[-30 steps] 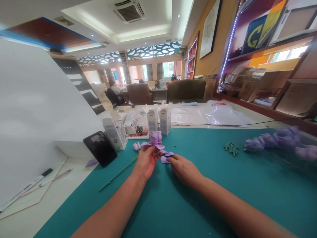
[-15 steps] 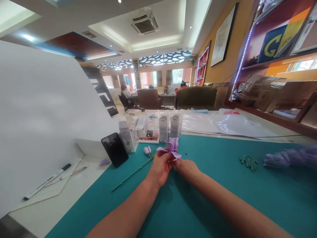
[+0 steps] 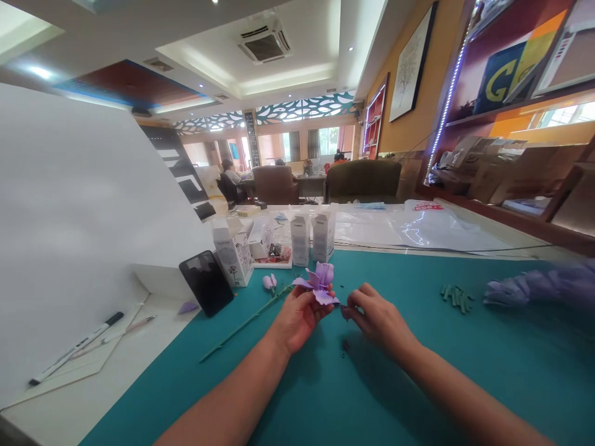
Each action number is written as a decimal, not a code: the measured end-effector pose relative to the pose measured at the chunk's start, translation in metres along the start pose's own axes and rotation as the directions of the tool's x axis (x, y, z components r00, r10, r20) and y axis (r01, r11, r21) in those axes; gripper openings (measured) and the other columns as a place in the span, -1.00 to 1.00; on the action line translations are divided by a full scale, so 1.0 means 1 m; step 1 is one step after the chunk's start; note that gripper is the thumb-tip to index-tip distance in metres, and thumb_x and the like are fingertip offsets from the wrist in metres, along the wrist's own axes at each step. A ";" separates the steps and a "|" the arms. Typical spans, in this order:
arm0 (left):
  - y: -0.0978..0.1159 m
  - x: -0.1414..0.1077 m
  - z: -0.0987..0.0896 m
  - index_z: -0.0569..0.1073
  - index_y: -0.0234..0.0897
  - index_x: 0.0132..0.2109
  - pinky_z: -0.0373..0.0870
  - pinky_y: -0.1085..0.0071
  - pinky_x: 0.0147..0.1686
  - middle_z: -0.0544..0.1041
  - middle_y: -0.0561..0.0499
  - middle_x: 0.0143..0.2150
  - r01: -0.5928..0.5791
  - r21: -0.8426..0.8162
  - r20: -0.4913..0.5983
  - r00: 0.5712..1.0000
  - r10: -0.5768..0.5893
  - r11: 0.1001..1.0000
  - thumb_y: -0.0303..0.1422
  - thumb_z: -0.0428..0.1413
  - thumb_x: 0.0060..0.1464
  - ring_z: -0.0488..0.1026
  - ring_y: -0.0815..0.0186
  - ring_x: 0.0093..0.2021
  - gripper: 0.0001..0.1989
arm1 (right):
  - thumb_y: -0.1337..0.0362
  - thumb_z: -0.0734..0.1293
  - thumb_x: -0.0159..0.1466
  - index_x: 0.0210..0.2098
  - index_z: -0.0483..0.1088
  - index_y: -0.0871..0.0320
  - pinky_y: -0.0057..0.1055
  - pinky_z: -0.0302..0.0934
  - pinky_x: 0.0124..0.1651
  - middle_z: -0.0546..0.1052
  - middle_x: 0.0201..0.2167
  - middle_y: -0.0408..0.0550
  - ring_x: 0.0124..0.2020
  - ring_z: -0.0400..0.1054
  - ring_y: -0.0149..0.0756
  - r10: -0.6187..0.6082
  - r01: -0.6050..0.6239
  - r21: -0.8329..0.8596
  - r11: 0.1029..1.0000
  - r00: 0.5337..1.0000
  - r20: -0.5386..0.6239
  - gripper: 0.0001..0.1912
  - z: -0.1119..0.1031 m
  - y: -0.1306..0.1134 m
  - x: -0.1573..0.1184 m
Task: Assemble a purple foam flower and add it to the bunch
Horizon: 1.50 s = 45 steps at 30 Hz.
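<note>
My left hand (image 3: 297, 316) is closed around the base of a purple artificial flower (image 3: 320, 284), whose petals spread open above the fingers. To the right of the flower, my right hand (image 3: 376, 316) is pinched, thumb against fingertips. A tiny dark bit seems to be at its fingertips, too small to name. Below it, a few small dark pieces (image 3: 344, 348) lie on the teal mat (image 3: 418, 371). Left of my hands rests a green stem (image 3: 237, 334), with a purple flower bud (image 3: 269, 283) near its upper end.
White boxes (image 3: 301, 240) stand behind the flower. A black phone (image 3: 206, 282) leans at the left, near a marker (image 3: 74, 350). Short green pieces (image 3: 456, 298) and a bundle of purple flowers (image 3: 515, 284) lie right. Clear plastic sheeting (image 3: 446, 232) lies behind the mat.
My right hand has moved away from the flower to the right, its fingers now pinched. Small dark pieces now show on the mat below it. The left hand still holds the flower.
</note>
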<state>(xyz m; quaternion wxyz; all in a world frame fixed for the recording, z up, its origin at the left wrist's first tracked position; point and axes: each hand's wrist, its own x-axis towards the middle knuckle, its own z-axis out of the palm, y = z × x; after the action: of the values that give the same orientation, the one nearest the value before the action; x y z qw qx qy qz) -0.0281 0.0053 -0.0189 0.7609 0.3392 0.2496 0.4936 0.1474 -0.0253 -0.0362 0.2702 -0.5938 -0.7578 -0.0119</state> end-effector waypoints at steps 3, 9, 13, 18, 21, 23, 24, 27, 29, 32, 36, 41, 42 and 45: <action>-0.001 -0.002 0.002 0.48 -0.31 -0.27 0.43 0.37 -0.24 0.56 -0.06 -0.22 0.027 0.015 0.035 0.999 -0.028 1.000 -0.50 0.25 -0.14 0.51 0.29 -0.24 -0.79 | 0.19 0.19 0.28 -0.44 0.33 0.10 -0.48 0.16 -0.45 0.41 -0.43 -0.13 -0.52 0.27 -0.42 0.045 -0.014 0.278 0.961 0.993 -0.106 -0.78 -0.012 0.010 -0.007; -0.003 -0.005 0.005 0.45 -0.27 -0.28 0.39 0.40 -0.24 0.56 -0.01 -0.27 0.069 0.022 0.041 0.997 -0.070 0.997 -0.47 0.32 -0.21 0.52 0.24 -0.21 -0.72 | 0.16 0.26 0.22 -0.34 0.35 0.11 -0.44 0.27 -0.39 0.47 -0.47 -0.13 -0.44 0.35 -0.35 0.178 -0.034 0.605 0.795 0.967 -0.179 -0.85 -0.036 0.001 -0.011; -0.003 -0.005 0.006 0.44 -0.24 -0.24 0.40 0.31 -0.17 0.55 0.00 -0.29 0.107 0.023 0.035 0.994 -0.108 0.994 -0.44 0.35 -0.24 0.52 0.20 -0.20 -0.65 | 0.25 0.24 0.23 -0.35 0.36 0.11 -0.45 0.28 -0.35 0.45 -0.41 -0.10 -0.40 0.35 -0.37 0.085 0.074 0.587 0.806 0.967 -0.240 -0.91 -0.046 -0.013 -0.012; -0.003 -0.006 0.006 0.44 -0.24 -0.27 0.40 0.27 -0.15 0.55 0.02 -0.33 0.105 0.042 0.023 0.994 -0.106 0.994 -0.43 0.37 -0.28 0.52 0.18 -0.22 -0.63 | 0.36 0.22 0.22 -0.39 0.33 0.11 -0.48 0.26 -0.35 0.42 -0.44 -0.13 -0.42 0.32 -0.40 -0.004 0.147 0.483 0.863 0.958 -0.285 -0.91 -0.053 -0.020 -0.016; -0.003 -0.007 0.006 0.45 -0.24 -0.28 0.40 0.28 -0.17 0.54 0.02 -0.30 0.104 0.061 0.008 0.994 -0.105 0.993 -0.41 0.37 -0.27 0.51 0.19 -0.22 -0.65 | 0.35 0.22 0.24 -0.39 0.34 0.11 -0.45 0.28 -0.33 0.46 -0.37 -0.09 -0.38 0.35 -0.37 -0.066 0.198 0.412 0.889 0.948 -0.313 -0.91 -0.055 -0.021 -0.018; -0.003 -0.007 0.006 0.45 -0.23 -0.28 0.39 0.29 -0.21 0.53 0.02 -0.29 0.107 0.082 0.000 0.994 -0.107 0.991 -0.40 0.37 -0.27 0.50 0.19 -0.23 -0.66 | 0.33 0.23 0.25 -0.40 0.34 0.10 -0.43 0.29 -0.33 0.47 -0.35 -0.06 -0.35 0.36 -0.33 -0.108 0.232 0.350 0.908 0.935 -0.338 -0.89 -0.055 -0.021 -0.018; -0.003 -0.007 0.006 0.45 -0.23 -0.28 0.39 0.29 -0.23 0.53 0.02 -0.30 0.107 0.093 -0.001 0.994 -0.107 0.990 -0.40 0.37 -0.26 0.50 0.19 -0.24 -0.66 | 0.32 0.23 0.26 -0.40 0.34 0.10 -0.42 0.30 -0.33 0.47 -0.36 -0.05 -0.34 0.37 -0.32 -0.124 0.243 0.324 0.914 0.930 -0.347 -0.89 -0.055 -0.021 -0.019; -0.004 -0.006 0.005 0.47 -0.23 -0.28 0.36 0.34 -0.27 0.52 0.03 -0.33 0.089 0.109 0.010 0.996 -0.090 0.990 -0.40 0.37 -0.27 0.48 0.24 -0.30 -0.67 | 0.32 0.22 0.27 -0.39 0.35 0.10 -0.43 0.30 -0.33 0.47 -0.36 -0.04 -0.34 0.38 -0.32 -0.145 0.255 0.285 0.924 0.923 -0.357 -0.88 -0.055 -0.021 -0.019; -0.004 -0.005 0.005 0.49 -0.24 -0.29 0.34 0.38 -0.28 0.51 0.04 -0.35 0.065 0.105 0.023 0.997 -0.068 0.992 -0.40 0.38 -0.29 0.45 0.31 -0.35 -0.67 | 0.33 0.22 0.27 -0.39 0.35 0.10 -0.44 0.30 -0.33 0.47 -0.36 -0.04 -0.34 0.38 -0.33 -0.151 0.260 0.276 0.925 0.920 -0.361 -0.88 -0.055 -0.021 -0.019; -0.004 -0.004 0.004 0.50 -0.25 -0.31 0.31 0.42 -0.28 0.51 0.05 -0.35 0.055 0.106 0.021 0.998 -0.057 0.993 -0.40 0.39 -0.31 0.41 0.37 -0.39 -0.67 | 0.34 0.22 0.28 -0.38 0.36 0.11 -0.46 0.29 -0.33 0.47 -0.35 -0.04 -0.33 0.38 -0.33 -0.164 0.270 0.266 0.926 0.919 -0.359 -0.88 -0.054 -0.020 -0.020; -0.004 -0.004 0.003 0.51 -0.26 -0.32 0.30 0.45 -0.29 0.50 0.04 -0.34 0.064 0.109 -0.010 0.998 -0.063 0.992 -0.40 0.40 -0.34 0.39 0.38 -0.37 -0.65 | 0.35 0.22 0.28 -0.36 0.35 0.11 -0.47 0.29 -0.33 0.47 -0.35 -0.05 -0.33 0.37 -0.35 -0.179 0.282 0.258 0.924 0.916 -0.359 -0.89 -0.053 -0.020 -0.020; -0.004 -0.004 0.004 0.51 -0.27 -0.34 0.28 0.46 -0.31 0.49 0.05 -0.38 0.063 0.122 0.005 0.998 -0.064 0.991 -0.39 0.41 -0.35 0.37 0.40 -0.39 -0.67 | 0.36 0.22 0.27 -0.36 0.35 0.12 -0.47 0.28 -0.32 0.47 -0.36 -0.05 -0.33 0.36 -0.36 -0.183 0.293 0.261 0.920 0.909 -0.375 -0.90 -0.052 -0.020 -0.020; -0.004 -0.004 0.004 0.51 -0.27 -0.34 0.28 0.45 -0.31 0.49 0.05 -0.38 0.061 0.126 0.008 0.998 -0.062 0.990 -0.39 0.41 -0.34 0.37 0.40 -0.40 -0.67 | 0.36 0.22 0.28 -0.36 0.35 0.12 -0.47 0.28 -0.32 0.47 -0.36 -0.05 -0.33 0.36 -0.35 -0.182 0.290 0.261 0.921 0.911 -0.370 -0.89 -0.052 -0.020 -0.020; -0.004 -0.004 0.005 0.51 -0.27 -0.33 0.27 0.45 -0.31 0.49 0.05 -0.38 0.053 0.128 0.017 0.998 -0.056 0.990 -0.40 0.40 -0.33 0.37 0.40 -0.41 -0.67 | 0.35 0.21 0.28 -0.37 0.35 0.11 -0.45 0.28 -0.33 0.47 -0.36 -0.04 -0.33 0.37 -0.33 -0.178 0.278 0.257 0.926 0.919 -0.352 -0.87 -0.052 -0.020 -0.019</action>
<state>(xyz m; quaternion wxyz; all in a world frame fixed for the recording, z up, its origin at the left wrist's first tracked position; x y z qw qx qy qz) -0.0238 -0.0003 -0.0188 0.7534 0.3854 0.2820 0.4520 0.1525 -0.0663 0.0066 0.4745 -0.4422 -0.7607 -0.0247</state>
